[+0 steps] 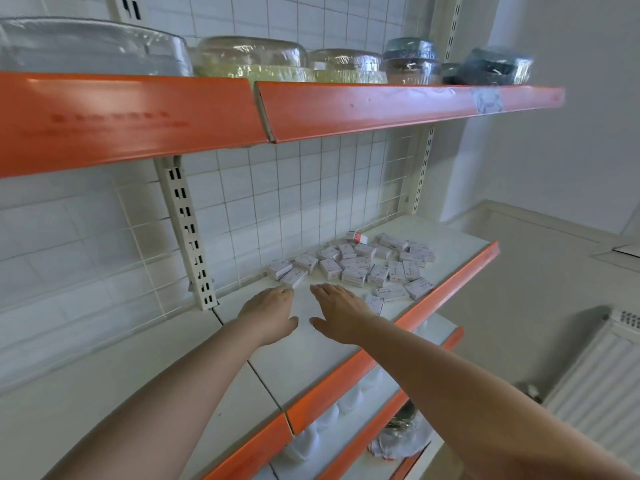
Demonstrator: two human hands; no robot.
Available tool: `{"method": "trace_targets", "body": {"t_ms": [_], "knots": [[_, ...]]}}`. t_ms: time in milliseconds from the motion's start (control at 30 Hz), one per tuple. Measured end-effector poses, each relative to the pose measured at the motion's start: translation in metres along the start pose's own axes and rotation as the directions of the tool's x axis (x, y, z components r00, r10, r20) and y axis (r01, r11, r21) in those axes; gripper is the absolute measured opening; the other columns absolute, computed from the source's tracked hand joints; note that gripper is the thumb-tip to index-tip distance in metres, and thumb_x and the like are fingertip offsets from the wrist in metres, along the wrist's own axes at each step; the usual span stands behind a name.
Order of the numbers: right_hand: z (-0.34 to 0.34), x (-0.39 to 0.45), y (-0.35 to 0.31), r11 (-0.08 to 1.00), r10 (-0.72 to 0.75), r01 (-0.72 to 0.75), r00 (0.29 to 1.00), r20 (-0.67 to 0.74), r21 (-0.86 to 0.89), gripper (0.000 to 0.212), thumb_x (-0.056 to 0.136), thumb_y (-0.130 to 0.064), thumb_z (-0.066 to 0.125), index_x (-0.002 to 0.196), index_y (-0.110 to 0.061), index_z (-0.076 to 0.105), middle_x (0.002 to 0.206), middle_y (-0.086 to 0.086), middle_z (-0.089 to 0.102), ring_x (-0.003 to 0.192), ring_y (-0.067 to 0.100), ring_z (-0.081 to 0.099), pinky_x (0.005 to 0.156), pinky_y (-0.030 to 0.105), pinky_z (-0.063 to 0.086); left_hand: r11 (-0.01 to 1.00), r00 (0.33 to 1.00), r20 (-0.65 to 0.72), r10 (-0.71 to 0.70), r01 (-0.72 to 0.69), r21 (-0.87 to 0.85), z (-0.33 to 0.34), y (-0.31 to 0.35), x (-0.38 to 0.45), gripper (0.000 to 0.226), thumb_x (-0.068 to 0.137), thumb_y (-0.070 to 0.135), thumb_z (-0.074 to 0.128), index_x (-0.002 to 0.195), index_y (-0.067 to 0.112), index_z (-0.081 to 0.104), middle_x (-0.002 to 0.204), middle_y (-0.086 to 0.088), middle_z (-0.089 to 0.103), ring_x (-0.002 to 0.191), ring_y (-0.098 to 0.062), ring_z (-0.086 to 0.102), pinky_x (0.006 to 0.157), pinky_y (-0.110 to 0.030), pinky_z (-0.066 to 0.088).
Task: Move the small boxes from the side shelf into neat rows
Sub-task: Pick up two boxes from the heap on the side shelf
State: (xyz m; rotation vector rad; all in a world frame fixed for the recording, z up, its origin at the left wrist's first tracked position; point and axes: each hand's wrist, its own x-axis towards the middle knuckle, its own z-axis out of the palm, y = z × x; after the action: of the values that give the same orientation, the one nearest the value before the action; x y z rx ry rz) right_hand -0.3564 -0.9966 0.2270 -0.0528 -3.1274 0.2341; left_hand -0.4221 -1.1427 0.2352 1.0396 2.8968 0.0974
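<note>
Several small white boxes (360, 263) lie scattered in a loose pile on the white shelf (304, 355) with an orange front edge, toward its right end. One box with a red end (356, 236) sits at the back of the pile. My left hand (270, 313) reaches over the shelf, palm down, fingertips just short of the nearest box (294, 276). My right hand (341, 315) hovers beside it, palm down with fingers spread, holding nothing. Another box (375, 303) lies just right of my right hand.
An upper orange-edged shelf (381, 105) overhangs, carrying wrapped stacks of bowls (249, 60). A slotted upright (187, 233) stands against the tiled wall. Lower shelves hold white bottles (346, 400). A radiator (602, 382) stands at the right.
</note>
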Motion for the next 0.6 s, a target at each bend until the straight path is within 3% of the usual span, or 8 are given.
{"method": "trace_targets", "body": {"t_ms": [233,433,600], "knots": [[-0.001,0.024,0.040,1.000,-0.020,0.020,1.000,0.011,-0.001,0.064,0.096,-0.039,0.051,0.148,-0.013,0.026,0.154,0.005,0.029,0.141,0.026,0.029,0.111,0.041,0.032,1.000,0.999,0.017,-0.028,0.028,-0.006,0.007,0.010,0.033,0.046,0.093,0.039,0.050,0.130,0.013,0.044,0.136,-0.004,0.047,0.124,-0.023,0.046,0.092,-0.036,0.045],[-0.007,0.050,0.090,0.993,-0.116,0.116,0.993,0.017,-0.008,0.065,0.096,-0.039,0.051,0.150,-0.014,0.023,0.154,0.005,0.029,0.141,0.025,0.028,0.111,0.038,0.029,0.990,0.990,0.000,-0.141,0.141,-0.009,0.012,0.032,0.065,0.041,0.094,0.038,0.050,0.126,0.013,0.046,0.134,-0.004,0.048,0.121,-0.023,0.049,0.088,-0.033,0.044],[-0.017,0.072,0.136,0.978,-0.206,0.206,0.978,0.039,-0.007,0.066,0.096,-0.040,0.051,0.149,-0.013,0.023,0.152,0.005,0.032,0.139,0.025,0.031,0.108,0.037,0.031,0.970,0.971,-0.001,-0.239,0.239,-0.038,0.014,0.056,0.092,0.046,0.094,0.037,0.050,0.132,0.011,0.045,0.137,-0.005,0.047,0.124,-0.024,0.047,0.093,-0.036,0.046]]}}
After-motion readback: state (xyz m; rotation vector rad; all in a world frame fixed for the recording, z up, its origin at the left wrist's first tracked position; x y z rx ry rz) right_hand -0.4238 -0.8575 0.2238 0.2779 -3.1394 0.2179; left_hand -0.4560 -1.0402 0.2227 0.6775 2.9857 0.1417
